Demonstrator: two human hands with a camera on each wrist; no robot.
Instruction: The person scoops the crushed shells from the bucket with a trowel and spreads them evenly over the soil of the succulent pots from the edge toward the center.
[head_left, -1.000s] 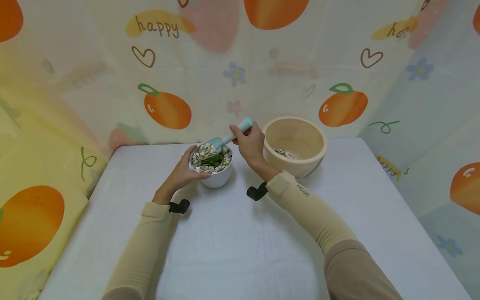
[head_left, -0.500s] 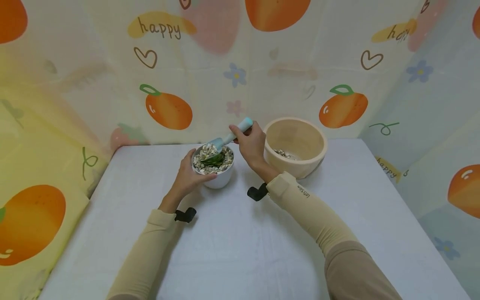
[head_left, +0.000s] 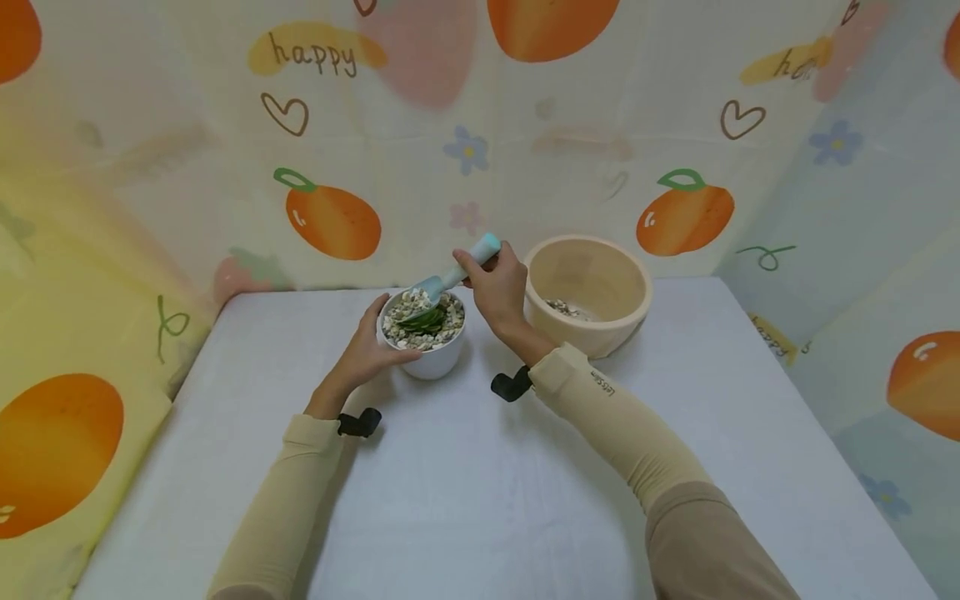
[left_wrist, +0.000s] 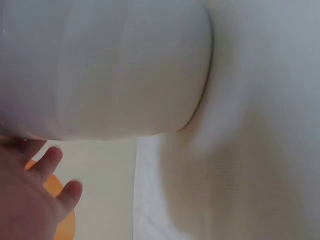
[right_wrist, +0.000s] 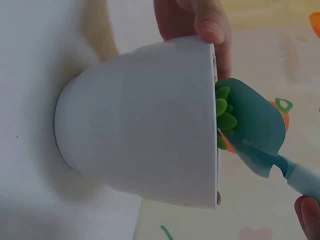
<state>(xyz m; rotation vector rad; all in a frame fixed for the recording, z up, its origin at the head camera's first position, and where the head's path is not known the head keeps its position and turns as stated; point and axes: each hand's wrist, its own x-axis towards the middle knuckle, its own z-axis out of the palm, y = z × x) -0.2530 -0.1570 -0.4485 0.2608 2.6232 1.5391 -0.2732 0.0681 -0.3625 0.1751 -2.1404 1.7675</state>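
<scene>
A white flower pot (head_left: 433,365) stands on the table, filled with small pale stones (head_left: 408,336) around a green succulent (head_left: 426,321). My left hand (head_left: 363,348) holds the pot at its left side, thumb along the near rim and fingers on the far side. My right hand (head_left: 501,287) grips the handle of a light blue garden trowel (head_left: 471,261). Its blade tilts down over the pot, right by the plant. In the right wrist view, the trowel's blade (right_wrist: 257,120) overlaps the succulent's leaves (right_wrist: 225,120) at the rim. The left wrist view shows mostly the pot's wall (left_wrist: 110,65).
A large beige tub (head_left: 592,337) stands to the right of the pot, behind my right wrist, with some stones (head_left: 566,308) at its bottom. A white cloth covers the table (head_left: 480,500). Fruit-patterned curtains (head_left: 555,183) hang behind and at the sides.
My left forearm and thumb shifted slightly right, then back left. The right hand keeps its grip, with the trowel's blade staying over the pot.
</scene>
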